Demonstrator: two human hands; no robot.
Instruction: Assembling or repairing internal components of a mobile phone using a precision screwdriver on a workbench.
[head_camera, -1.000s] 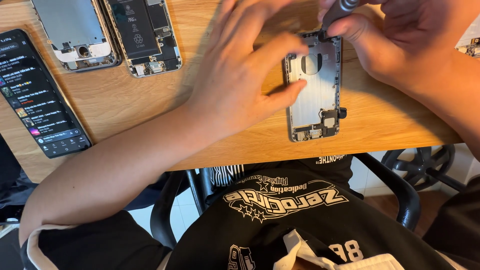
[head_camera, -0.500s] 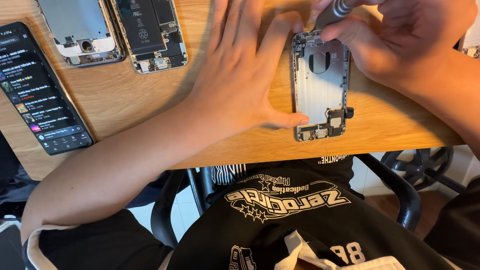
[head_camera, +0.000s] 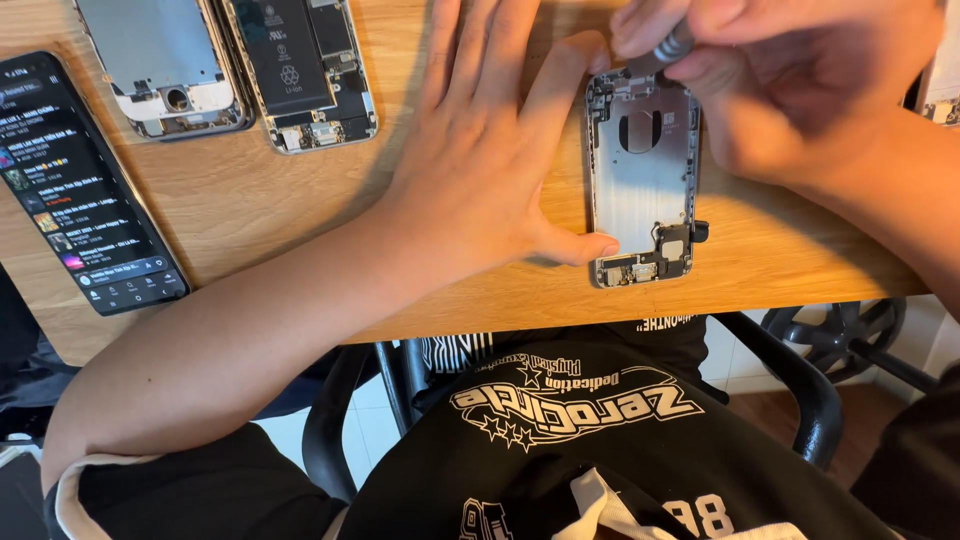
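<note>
Your right hand (head_camera: 790, 95) is curled tight around a small metal-tipped tool (head_camera: 672, 47), most likely a fine screwdriver, pinched between thumb and fingertips with the tip pointed down at the top edge of the stripped phone housing (head_camera: 645, 180). The tool's working end is hidden by your fingers, so you cannot tell from here whether it sits in a screw.

Your left hand (head_camera: 490, 170) is spread flat and relaxed, grasping nothing. Its palm presses on the tabletop (head_camera: 250, 215) just left of the housing, the thumb hooks along the housing's lower left edge, and one fingertip touches its upper left corner. So the housing is braced from the left side, not gripped.

The housing itself lies face up near the front edge of the tabletop, its long side running away from you, with a round cutout in its upper half and small parts clustered at its lower end.

By the look of it, you are working on a fastener or small part at the housing's top edge. The next move seems to call for steady downward pressure through the tool while the left hand keeps the housing from sliding or twisting.

Well left of the housing, at the far edge, lie an opened phone with its battery showing (head_camera: 300, 70) and a second bare frame (head_camera: 165, 65). Further left again lies a dark phone with a lit screen (head_camera: 85, 185).
</note>
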